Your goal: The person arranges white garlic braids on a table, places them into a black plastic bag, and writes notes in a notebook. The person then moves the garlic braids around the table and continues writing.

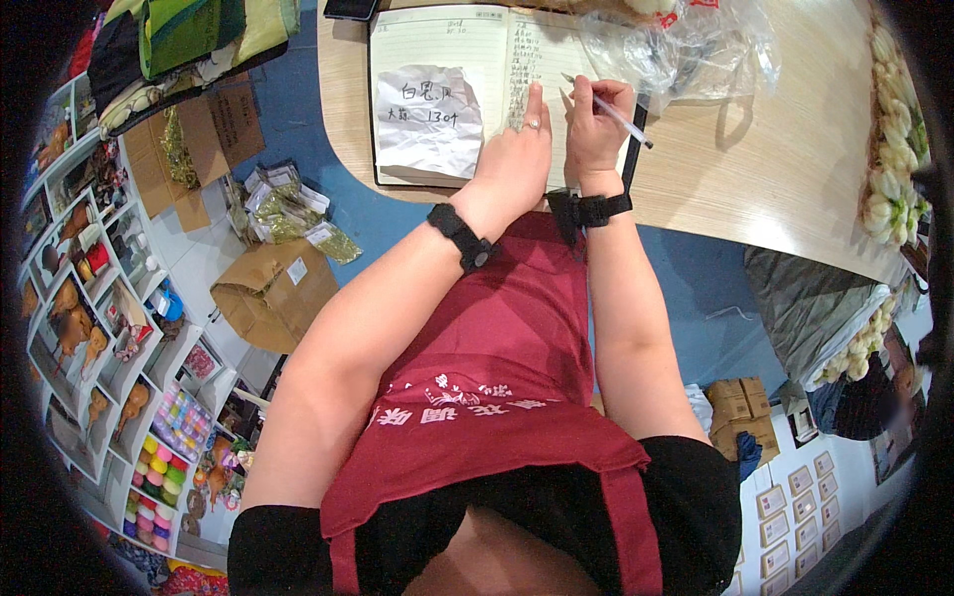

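Observation:
An open ruled notebook point(440, 41) lies on the wooden table, its right page bearing a column of handwriting. My right hand point(600, 123) grips a clear-barrelled pen point(624, 125) over that page, the tip towards the upper left. On the notebook near the gutter rests my left hand point(518, 160), index finger extended to the written column and a ring on one finger. It holds nothing. Beside it, a crumpled white paper slip point(428, 141) with large handwriting covers the lower left page. Both wrists wear black straps.
A clear plastic bag point(671, 56) overlaps the notebook's upper right. Garlic bulbs point(891, 141) line the table's right edge. A phone point(350, 7) sits at the top left. A cardboard box point(276, 294) and bagged dried goods point(287, 201) stand left, near display shelves point(104, 298).

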A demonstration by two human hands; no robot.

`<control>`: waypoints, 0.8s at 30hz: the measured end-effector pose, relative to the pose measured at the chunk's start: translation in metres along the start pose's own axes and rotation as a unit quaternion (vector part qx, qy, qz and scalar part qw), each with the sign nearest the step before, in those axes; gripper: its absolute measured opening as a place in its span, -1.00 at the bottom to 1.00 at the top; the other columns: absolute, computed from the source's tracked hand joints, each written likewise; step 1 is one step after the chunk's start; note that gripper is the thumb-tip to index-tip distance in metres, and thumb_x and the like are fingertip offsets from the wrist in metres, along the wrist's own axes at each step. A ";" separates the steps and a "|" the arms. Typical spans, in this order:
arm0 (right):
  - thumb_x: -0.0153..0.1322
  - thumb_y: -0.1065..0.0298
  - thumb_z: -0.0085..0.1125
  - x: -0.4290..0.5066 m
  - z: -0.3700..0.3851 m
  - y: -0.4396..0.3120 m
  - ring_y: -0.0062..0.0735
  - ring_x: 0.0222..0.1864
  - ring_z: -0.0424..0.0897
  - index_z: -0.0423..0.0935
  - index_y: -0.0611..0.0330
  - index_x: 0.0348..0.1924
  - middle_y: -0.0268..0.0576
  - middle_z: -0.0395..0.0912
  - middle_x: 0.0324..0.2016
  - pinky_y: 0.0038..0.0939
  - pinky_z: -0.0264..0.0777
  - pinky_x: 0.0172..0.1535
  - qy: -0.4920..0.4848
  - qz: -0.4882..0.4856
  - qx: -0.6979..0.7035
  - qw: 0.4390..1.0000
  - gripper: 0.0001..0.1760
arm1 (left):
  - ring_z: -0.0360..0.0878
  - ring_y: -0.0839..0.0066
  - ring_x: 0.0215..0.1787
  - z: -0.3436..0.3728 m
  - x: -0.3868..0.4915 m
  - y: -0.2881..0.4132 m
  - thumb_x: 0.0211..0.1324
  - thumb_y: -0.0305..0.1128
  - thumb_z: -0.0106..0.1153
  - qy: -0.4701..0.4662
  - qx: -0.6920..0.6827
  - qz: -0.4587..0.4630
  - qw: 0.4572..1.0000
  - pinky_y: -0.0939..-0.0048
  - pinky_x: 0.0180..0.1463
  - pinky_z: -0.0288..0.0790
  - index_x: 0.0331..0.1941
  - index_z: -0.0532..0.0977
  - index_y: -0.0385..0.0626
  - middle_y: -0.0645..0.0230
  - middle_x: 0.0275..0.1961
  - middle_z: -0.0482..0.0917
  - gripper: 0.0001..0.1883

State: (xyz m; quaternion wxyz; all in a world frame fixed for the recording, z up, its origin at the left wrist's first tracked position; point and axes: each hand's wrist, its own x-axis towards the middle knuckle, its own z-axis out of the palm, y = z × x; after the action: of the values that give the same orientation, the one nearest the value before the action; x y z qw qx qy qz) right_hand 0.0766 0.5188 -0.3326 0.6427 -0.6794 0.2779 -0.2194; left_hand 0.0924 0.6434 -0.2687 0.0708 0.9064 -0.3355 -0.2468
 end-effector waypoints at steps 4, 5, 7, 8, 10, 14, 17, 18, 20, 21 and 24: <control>0.45 0.26 0.37 0.004 -0.003 0.000 -0.64 -0.44 0.47 0.41 0.20 -0.21 -0.33 0.52 -0.43 -0.60 0.38 -0.39 -0.020 0.024 0.048 0.998 -0.70 | 0.73 0.14 -0.38 0.000 0.000 0.005 0.06 -0.50 0.13 0.014 0.028 -0.005 1.000 0.22 -0.31 0.63 0.33 0.19 -0.59 -0.37 0.49 0.06 -0.27; 0.45 0.25 0.37 0.005 -0.004 0.000 -0.64 -0.44 0.46 0.41 0.20 -0.21 -0.33 0.51 -0.43 -0.60 0.38 -0.39 -0.019 0.049 0.067 0.996 -0.69 | 0.73 0.14 -0.39 0.001 -0.004 0.007 0.06 -0.50 0.13 -0.018 0.018 -0.009 1.000 0.22 -0.32 0.63 0.33 0.20 -0.59 -0.38 0.48 0.05 -0.27; 0.47 0.30 0.33 0.006 -0.005 0.002 -0.66 -0.45 0.47 0.39 0.19 -0.19 -0.31 0.54 -0.42 -0.61 0.36 -0.40 -0.024 0.041 0.081 0.996 -0.73 | 0.72 0.14 -0.42 0.005 -0.021 0.017 0.07 -0.49 0.12 -0.059 0.015 -0.016 0.998 0.21 -0.33 0.63 0.33 0.21 -0.57 -0.40 0.48 0.04 -0.28; 0.49 0.32 0.30 0.007 -0.007 0.002 -0.67 -0.47 0.47 0.39 0.19 -0.19 -0.29 0.57 -0.43 -0.62 0.35 -0.40 -0.026 0.036 0.080 0.996 -0.75 | 0.73 0.12 -0.33 0.007 -0.032 0.021 0.06 -0.53 0.11 -0.104 0.020 -0.010 0.994 0.22 -0.30 0.63 0.34 0.18 -0.56 -0.42 0.49 -0.03 -0.28; 0.47 0.27 0.34 0.007 -0.009 0.004 -0.63 -0.42 0.50 0.39 0.19 -0.20 -0.30 0.52 -0.40 -0.61 0.40 -0.41 -0.035 0.048 0.098 0.993 -0.71 | 0.73 0.15 -0.37 0.009 -0.055 0.024 0.04 -0.52 0.11 -0.113 0.034 0.007 0.993 0.23 -0.32 0.62 0.35 0.17 -0.55 -0.43 0.49 -0.03 -0.26; 0.47 0.27 0.34 0.008 -0.011 0.005 -0.61 -0.38 0.55 0.39 0.21 -0.19 -0.28 0.53 -0.39 -0.62 0.41 -0.40 -0.052 0.043 0.092 0.993 -0.70 | 0.71 0.30 -0.48 0.010 -0.080 0.019 0.06 -0.46 0.10 -0.138 0.073 0.038 0.987 0.34 -0.39 0.60 0.32 0.26 -0.53 -0.42 0.49 0.00 -0.30; 0.47 0.27 0.34 0.008 -0.010 0.004 -0.62 -0.39 0.55 0.39 0.21 -0.19 -0.27 0.53 -0.39 -0.62 0.41 -0.40 -0.051 0.035 0.090 0.994 -0.70 | 0.72 0.38 -0.47 0.007 -0.090 0.016 0.08 -0.43 0.11 -0.144 0.112 0.064 0.981 0.39 -0.42 0.58 0.26 0.36 -0.52 -0.40 0.49 0.04 -0.37; 0.47 0.28 0.34 0.008 -0.010 0.003 -0.63 -0.40 0.54 0.39 0.21 -0.19 -0.28 0.53 -0.39 -0.62 0.41 -0.40 -0.052 0.038 0.096 0.993 -0.70 | 0.72 0.39 -0.47 0.006 -0.092 0.015 0.08 -0.43 0.11 -0.149 0.119 0.067 0.979 0.40 -0.43 0.58 0.25 0.37 -0.52 -0.39 0.49 0.05 -0.38; 0.47 0.28 0.35 0.008 -0.009 0.002 -0.65 -0.41 0.52 0.39 0.20 -0.19 -0.29 0.53 -0.40 -0.63 0.40 -0.41 -0.052 0.030 0.096 0.994 -0.70 | 0.71 0.35 -0.48 0.006 -0.093 0.015 0.09 -0.42 0.11 -0.162 0.118 0.065 0.978 0.37 -0.43 0.58 0.25 0.36 -0.51 -0.38 0.49 0.05 -0.38; 0.46 0.28 0.35 0.007 -0.009 0.002 -0.66 -0.43 0.51 0.39 0.20 -0.19 -0.30 0.52 -0.40 -0.63 0.39 -0.42 -0.052 0.035 0.101 0.993 -0.70 | 0.70 0.30 -0.49 0.006 -0.093 0.015 0.11 -0.41 0.11 -0.169 0.111 0.060 0.978 0.34 -0.42 0.59 0.28 0.33 -0.51 -0.37 0.50 0.04 -0.36; 0.46 0.29 0.36 0.007 -0.009 0.001 -0.68 -0.46 0.47 0.39 0.19 -0.19 -0.33 0.52 -0.42 -0.64 0.36 -0.44 -0.053 0.031 0.104 0.993 -0.70 | 0.70 0.24 -0.44 0.008 -0.092 0.013 0.16 -0.36 0.12 -0.174 0.087 0.043 0.980 0.28 -0.37 0.60 0.31 0.30 -0.48 -0.27 0.51 0.06 -0.35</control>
State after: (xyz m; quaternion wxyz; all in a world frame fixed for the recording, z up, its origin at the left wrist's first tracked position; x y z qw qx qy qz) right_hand 0.0760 0.5073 -0.3334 0.7306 -0.6103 0.2400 -0.1904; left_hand 0.0205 0.6928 -0.2347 -0.0573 0.8372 -0.4014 -0.3669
